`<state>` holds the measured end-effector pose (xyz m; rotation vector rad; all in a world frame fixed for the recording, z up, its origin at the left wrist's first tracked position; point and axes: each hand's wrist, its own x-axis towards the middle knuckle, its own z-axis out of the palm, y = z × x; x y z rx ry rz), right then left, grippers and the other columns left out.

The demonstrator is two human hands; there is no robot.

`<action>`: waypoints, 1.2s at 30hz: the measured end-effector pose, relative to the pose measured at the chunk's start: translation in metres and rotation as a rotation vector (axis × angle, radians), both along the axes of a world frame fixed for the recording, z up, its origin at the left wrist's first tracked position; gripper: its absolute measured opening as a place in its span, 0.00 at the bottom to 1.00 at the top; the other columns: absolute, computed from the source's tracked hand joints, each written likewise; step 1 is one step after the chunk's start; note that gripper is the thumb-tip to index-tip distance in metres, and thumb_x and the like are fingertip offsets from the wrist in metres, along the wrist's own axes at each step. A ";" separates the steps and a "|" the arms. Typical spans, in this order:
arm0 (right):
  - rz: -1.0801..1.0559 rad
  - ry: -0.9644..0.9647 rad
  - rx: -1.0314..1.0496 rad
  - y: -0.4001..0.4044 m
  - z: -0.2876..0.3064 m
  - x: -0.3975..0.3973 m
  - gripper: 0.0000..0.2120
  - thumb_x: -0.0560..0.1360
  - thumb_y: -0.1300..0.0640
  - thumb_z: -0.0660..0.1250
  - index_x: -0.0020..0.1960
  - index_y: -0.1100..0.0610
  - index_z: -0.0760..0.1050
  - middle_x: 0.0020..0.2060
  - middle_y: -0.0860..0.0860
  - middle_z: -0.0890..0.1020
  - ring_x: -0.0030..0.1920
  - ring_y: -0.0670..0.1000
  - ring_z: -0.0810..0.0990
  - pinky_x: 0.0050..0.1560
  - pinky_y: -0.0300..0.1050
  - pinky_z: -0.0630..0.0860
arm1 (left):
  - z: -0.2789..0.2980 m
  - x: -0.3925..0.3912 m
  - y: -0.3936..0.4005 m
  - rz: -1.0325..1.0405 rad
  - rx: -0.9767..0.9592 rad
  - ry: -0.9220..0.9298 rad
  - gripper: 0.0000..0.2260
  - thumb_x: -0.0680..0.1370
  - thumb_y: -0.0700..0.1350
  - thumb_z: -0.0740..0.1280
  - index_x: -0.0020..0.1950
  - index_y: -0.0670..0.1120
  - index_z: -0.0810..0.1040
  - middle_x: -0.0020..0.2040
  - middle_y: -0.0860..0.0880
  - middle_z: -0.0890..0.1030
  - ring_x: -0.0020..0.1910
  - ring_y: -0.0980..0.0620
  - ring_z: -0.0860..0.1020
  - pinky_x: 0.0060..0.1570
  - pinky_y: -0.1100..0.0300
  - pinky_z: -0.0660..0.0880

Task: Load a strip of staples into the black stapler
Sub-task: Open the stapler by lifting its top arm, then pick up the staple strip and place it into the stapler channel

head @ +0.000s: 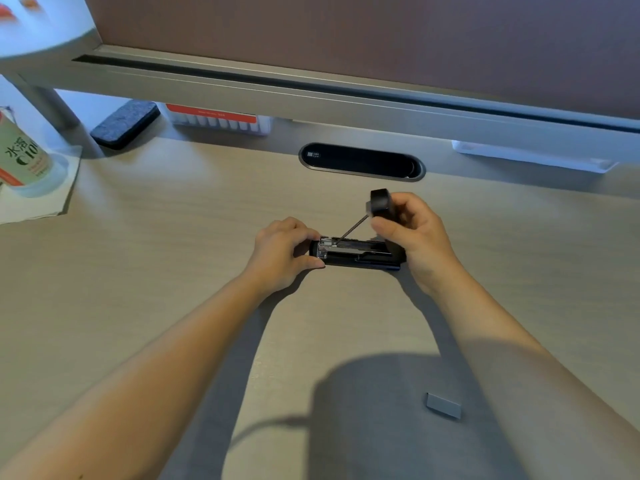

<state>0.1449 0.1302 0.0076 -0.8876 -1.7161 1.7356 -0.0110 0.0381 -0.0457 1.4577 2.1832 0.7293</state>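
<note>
The black stapler [360,256] lies on the desk in the middle of the view, with its metal staple channel showing. Its top cover [381,202] is swung up at the right end, and a thin spring rod runs from the cover down into the channel. My left hand [282,252] pinches the stapler's left front end between thumb and fingers. My right hand [414,230] grips the raised cover and the stapler's rear. A grey strip of staples [444,406] lies on the desk near my right forearm, apart from both hands.
An oval cable grommet [362,162] sits in the desk behind the stapler. A drink bottle [20,154] stands on paper at far left. A grey felt eraser [124,124], a box with a red label [218,121] and a white tray [533,155] sit under the partition rail.
</note>
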 end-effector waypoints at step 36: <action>-0.441 -0.362 0.458 -0.052 -0.048 0.149 0.31 0.68 0.55 0.69 0.66 0.60 0.60 0.64 0.58 0.70 0.59 0.53 0.71 0.57 0.45 0.67 | -0.010 0.072 -0.080 -0.048 0.191 0.028 0.13 0.72 0.40 0.65 0.56 0.39 0.75 0.55 0.38 0.77 0.48 0.46 0.71 0.48 0.60 0.64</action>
